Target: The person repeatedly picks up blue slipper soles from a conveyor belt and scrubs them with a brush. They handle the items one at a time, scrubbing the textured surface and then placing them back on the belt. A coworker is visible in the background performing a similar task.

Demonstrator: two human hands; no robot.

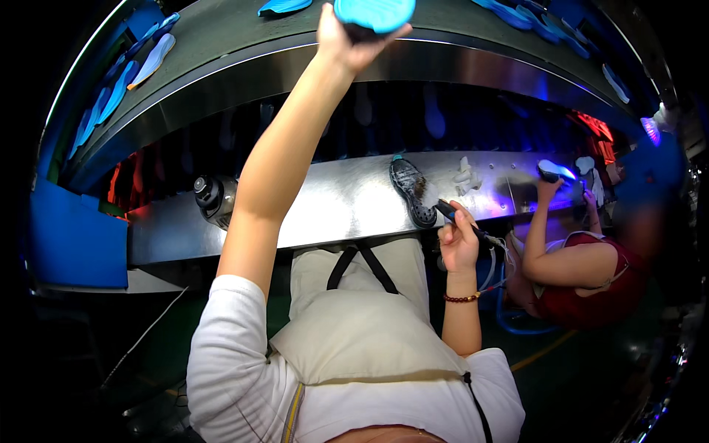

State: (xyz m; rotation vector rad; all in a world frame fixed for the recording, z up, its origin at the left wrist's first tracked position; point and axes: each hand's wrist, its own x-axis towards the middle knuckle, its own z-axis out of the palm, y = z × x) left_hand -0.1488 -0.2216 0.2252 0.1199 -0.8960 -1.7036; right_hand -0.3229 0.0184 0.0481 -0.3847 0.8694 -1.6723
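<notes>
My left arm reaches to the far conveyor, where my left hand [346, 50] is closed on a bright blue shoe sole [375, 13] with a dark underside. The top of that sole is cut off by the picture's upper edge. Nearer to me, my right hand [458, 244] grips a black pen-shaped tool [448, 210] that has thin cables trailing from its back end. Its tip is close to a dark, shoe-shaped piece [408, 190], stained white and brown, on the steel bench [336, 199].
A metal canister with a black top [210, 195] stands left on the bench; crumpled white material [465, 177] lies right of the dark piece. Blue soles [118, 92] rest along the conveyor [221, 33]. At right, a co-worker [583, 273] holds a lit sole [554, 171].
</notes>
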